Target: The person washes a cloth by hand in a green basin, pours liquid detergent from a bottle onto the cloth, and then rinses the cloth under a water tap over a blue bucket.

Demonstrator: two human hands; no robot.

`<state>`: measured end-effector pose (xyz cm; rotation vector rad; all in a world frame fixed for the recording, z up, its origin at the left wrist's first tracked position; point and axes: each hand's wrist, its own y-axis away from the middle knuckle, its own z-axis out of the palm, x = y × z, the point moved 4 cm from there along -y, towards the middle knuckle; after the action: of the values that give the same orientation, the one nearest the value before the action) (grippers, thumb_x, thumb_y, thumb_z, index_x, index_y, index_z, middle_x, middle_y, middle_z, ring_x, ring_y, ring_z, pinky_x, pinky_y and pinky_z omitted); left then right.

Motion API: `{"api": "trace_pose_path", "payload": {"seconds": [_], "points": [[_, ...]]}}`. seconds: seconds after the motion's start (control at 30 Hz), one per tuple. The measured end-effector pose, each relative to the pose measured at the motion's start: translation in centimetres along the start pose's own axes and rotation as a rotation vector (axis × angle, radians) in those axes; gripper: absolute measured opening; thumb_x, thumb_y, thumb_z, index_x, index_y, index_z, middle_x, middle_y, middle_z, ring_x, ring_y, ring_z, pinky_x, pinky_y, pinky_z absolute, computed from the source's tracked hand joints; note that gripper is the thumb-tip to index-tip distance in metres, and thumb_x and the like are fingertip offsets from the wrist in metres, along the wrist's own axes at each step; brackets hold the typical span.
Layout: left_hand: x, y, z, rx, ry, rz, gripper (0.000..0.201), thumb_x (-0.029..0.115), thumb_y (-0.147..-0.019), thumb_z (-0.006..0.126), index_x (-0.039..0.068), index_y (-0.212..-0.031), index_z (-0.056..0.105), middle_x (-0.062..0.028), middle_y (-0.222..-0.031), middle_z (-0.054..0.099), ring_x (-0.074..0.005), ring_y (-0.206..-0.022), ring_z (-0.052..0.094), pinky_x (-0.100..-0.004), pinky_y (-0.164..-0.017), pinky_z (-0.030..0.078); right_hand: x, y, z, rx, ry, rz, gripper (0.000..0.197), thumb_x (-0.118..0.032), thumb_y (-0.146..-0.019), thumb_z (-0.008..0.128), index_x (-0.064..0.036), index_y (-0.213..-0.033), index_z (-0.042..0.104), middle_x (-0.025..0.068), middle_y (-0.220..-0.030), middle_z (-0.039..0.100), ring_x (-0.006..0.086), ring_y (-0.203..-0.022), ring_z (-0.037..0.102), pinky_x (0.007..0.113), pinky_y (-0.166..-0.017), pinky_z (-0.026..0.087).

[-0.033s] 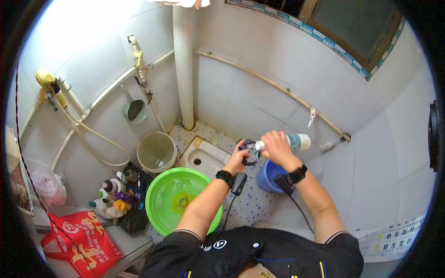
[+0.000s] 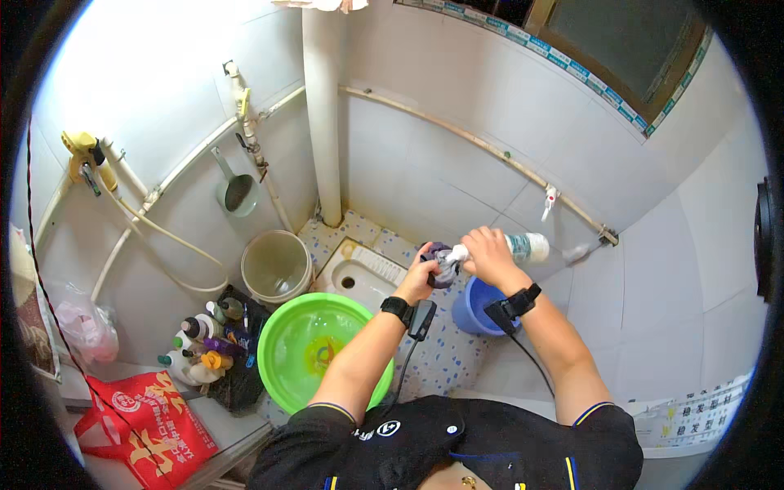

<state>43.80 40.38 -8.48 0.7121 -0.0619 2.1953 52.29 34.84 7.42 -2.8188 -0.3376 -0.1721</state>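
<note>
One green basin [image 2: 282,371], partly screened by the left forearm [image 2: 361,359]: behind it, one cream bucket [image 2: 256,250] and one squat toilet pan [image 2: 371,263]; right, one blue bucket [image 2: 469,312]; left, one red carrier bag [image 2: 163,425] and several bottles [image 2: 204,328]. Above and right of the basin: left hand [image 2: 417,279], closed round one crumpled dark cloth [image 2: 443,278]; right hand [image 2: 490,256], wrapped round one white bottle [image 2: 532,247], tilted, neck at the cloth.

Beyond the fingertips of the left hand [image 2: 418,282], the dark cloth [image 2: 442,278] has been gathered smaller; more white, whether nozzle or contents unclear, is now shown between it and the bottle [image 2: 527,247] gripped by the right hand [image 2: 489,256].
</note>
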Motion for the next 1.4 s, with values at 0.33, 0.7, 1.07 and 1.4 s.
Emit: {"api": "trace_pose_path", "payload": {"seconds": [0.33, 0.7, 1.07, 1.4], "points": [[1.2, 2.0, 1.2, -0.077, 0.201, -0.039, 0.054, 0.005, -0.064, 0.042, 0.008, -0.118, 0.033, -0.0118, -0.100, 0.049, -0.0259, -0.090, 0.051, -0.0398, -0.080, 0.043, -0.9, 0.2, -2.5, 0.110, -0.176, 0.054, 0.030, -0.017, -0.054, 0.060, -0.0082, -0.082, 0.053, 0.0059, -0.082, 0.052, 0.0239, -0.084, 0.047, 0.035, -0.070, 0.035], [1.8, 3.6, 4.2, -0.325, -0.106, -0.140, 0.035, 0.017, -0.079, 0.054, -0.002, -0.106, 0.045, -0.0135, -0.099, 0.054, -0.0227, -0.085, 0.056, -0.0324, -0.080, 0.045, 0.2, 1.5, -1.5, 0.087, -0.191, 0.118, 0.030, -0.018, -0.056, 0.058, -0.0077, -0.083, 0.052, 0.0063, -0.083, 0.051, 0.0253, -0.086, 0.046, 0.037, -0.072, 0.035], [-0.5, 0.7, 3.1, 0.043, 0.358, -0.285, 0.058, 0.054, -0.083, 0.024, 0.007, -0.108, 0.048, -0.0111, -0.106, 0.052, -0.0266, -0.095, 0.052, -0.0457, -0.084, 0.040, 1.3, 1.6, -0.8, 0.001, -0.038, 0.144, 0.026, -0.020, -0.055, 0.058, -0.0087, -0.078, 0.052, 0.0058, -0.079, 0.051, 0.0243, -0.083, 0.047, 0.037, -0.070, 0.035], [0.0, 0.4, 3.1, 0.087, 0.436, -0.262, 0.068, 0.063, -0.078, 0.024, 0.008, -0.112, 0.043, -0.0157, -0.107, 0.050, -0.0327, -0.098, 0.048, -0.0530, -0.081, 0.039, 1.4, 1.3, -0.3, 0.062, -0.163, 0.172, 0.029, -0.018, -0.057, 0.056, -0.0071, -0.083, 0.052, 0.0070, -0.082, 0.051, 0.0256, -0.085, 0.046, 0.037, -0.072, 0.034]]}}
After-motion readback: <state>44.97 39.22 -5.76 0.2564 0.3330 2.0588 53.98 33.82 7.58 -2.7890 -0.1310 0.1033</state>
